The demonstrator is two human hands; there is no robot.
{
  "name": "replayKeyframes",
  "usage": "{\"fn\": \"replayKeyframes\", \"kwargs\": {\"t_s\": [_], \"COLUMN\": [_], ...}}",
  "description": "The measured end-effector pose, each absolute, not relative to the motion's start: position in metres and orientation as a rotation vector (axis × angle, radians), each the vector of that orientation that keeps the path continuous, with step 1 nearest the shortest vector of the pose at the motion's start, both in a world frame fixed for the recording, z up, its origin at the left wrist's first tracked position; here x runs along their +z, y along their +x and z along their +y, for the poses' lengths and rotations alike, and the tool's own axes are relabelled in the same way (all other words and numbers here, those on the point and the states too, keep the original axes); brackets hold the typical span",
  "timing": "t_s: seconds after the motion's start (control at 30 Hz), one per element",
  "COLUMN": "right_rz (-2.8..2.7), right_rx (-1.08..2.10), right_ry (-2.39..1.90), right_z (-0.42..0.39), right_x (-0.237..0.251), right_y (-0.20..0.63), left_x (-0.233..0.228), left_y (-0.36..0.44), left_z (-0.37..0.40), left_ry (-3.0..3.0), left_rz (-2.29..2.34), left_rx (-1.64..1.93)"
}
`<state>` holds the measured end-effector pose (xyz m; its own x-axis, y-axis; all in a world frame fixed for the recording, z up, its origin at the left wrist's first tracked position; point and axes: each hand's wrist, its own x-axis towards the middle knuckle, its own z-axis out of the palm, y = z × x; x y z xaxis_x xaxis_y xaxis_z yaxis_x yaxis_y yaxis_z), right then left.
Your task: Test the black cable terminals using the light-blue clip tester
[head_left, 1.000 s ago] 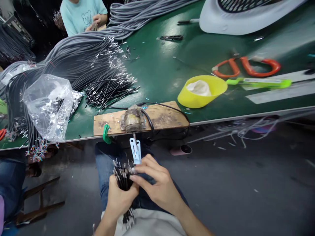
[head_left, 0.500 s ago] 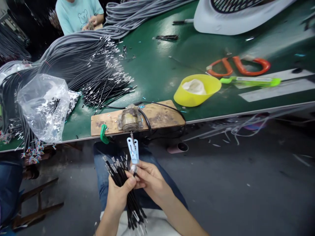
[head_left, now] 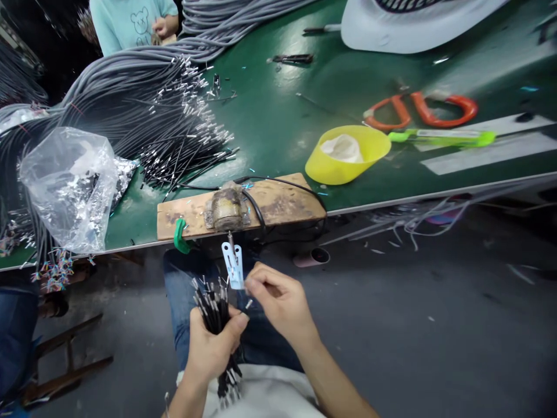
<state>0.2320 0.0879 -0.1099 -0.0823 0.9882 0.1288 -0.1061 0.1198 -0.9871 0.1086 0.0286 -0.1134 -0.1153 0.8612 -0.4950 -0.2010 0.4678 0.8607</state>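
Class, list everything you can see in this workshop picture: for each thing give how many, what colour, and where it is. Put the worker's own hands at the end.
table: one, green, across the upper half
long cables: a big heap, grey and black with metal tips, table's left
plastic bag: one, clear, left edge of table
wooden board: one, brown, clamped at the table's near edge
green clamp: one, on the board's left end
bowl: one, yellow, right of the board
scissors: one pair, orange handles, behind the bowl
other person: one, teal shirt, top left
wire bundle: one, black, in the left hand
left hand: grips the bundle
right hand: pinches one wire tip
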Motion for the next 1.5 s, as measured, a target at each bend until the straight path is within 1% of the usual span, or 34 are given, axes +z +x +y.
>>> {"fn": "replayKeyframes", "kwargs": {"t_s": [0.17,0.27,0.37,0.43,0.53,0.63,0.7,0.73,0.8,0.87,0.97,1.0,1.07,1.17,1.27,1.37,1.43,1.5], "right_rz": [-1.352,-1.278,-1.169,-1.152,-1.230,-1.376,-1.444,-1.444,-1.365,-1.198,-0.930,-0.873,-0.848,-0.874,-0.845,-0.929,-1.037,-1.086], "right_rx": [1.453,1.516,1.476,1.341,0.969,0.626,0.557,0.605,0.882,1.329,1.976,2.112,2.244,2.177,1.885,1.632,1.559,1.580], "right_ry": [-0.720,-0.707,-0.763,-0.860,-0.974,-0.925,-0.861,-0.846,-0.833,-0.773,-0.560,-0.516,-0.528,-0.718,-0.902,-0.981,-1.016,-1.005], "right_z": [0.087,0.081,0.074,0.069,0.063,0.061,0.062,0.063,0.066,0.071,0.082,0.086,0.095,0.106,0.116,0.123,0.127,0.131], "right_x": [-0.110,-0.111,-0.111,-0.111,-0.111,-0.114,-0.117,-0.117,-0.117,-0.114,-0.105,-0.102,-0.098,-0.096,-0.094,-0.086,-0.078,-0.072], "right_y": [0.242,0.239,0.230,0.223,0.216,0.216,0.218,0.219,0.222,0.224,0.229,0.230,0.232,0.236,0.237,0.233,0.229,0.223], "left_x": [-0.121,-0.123,-0.126,-0.125,-0.119,-0.111,-0.106,-0.104,-0.099,-0.095,-0.088,-0.087,-0.085,-0.085,-0.084,-0.081,-0.079,-0.077], "left_y": [0.107,0.109,0.113,0.116,0.120,0.123,0.121,0.120,0.115,0.109,0.104,0.103,0.102,0.102,0.103,0.103,0.104,0.105], "left_z": [0.028,0.028,0.028,0.027,0.026,0.025,0.025,0.026,0.028,0.032,0.037,0.038,0.039,0.039,0.036,0.035,0.036,0.039], "left_ry": [0.444,0.431,0.479,0.549,0.586,0.541,0.515,0.511,0.558,0.661,0.817,0.848,0.883,0.869,0.884,0.935,0.956,0.963], "left_rz": [1.224,1.205,1.270,1.371,1.465,1.478,1.471,1.463,1.437,1.421,1.414,1.412,1.418,1.489,1.545,1.570,1.572,1.564], "left_rx": [0.987,0.964,0.997,1.060,1.116,1.118,1.116,1.114,1.090,1.063,1.092,1.115,1.143,1.183,1.283,1.383,1.427,1.468]}}
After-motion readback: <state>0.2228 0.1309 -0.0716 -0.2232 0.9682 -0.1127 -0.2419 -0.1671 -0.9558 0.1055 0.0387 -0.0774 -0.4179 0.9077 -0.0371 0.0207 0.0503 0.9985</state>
